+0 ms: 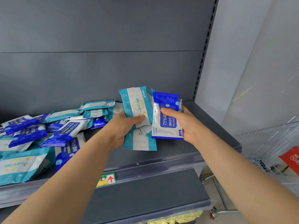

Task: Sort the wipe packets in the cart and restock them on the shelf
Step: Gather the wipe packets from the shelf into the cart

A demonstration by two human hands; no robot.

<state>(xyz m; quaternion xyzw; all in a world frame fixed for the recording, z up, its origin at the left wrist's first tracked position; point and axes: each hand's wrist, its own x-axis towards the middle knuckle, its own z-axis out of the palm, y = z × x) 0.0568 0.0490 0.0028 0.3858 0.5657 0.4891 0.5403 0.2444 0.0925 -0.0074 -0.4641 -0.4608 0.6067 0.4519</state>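
Left hand (124, 126) grips teal packets (137, 104), right hand (189, 123) grips blue packet (166, 125); both held out fwd.

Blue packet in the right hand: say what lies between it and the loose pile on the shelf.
In the head view, the left hand, gripping teal packets, lies between the blue packet and the pile.

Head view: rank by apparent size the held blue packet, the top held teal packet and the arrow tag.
1. The blue packet and the teal packet: about alike, both partly covered, so unranked.
2. The arrow tag: clearly smallest.
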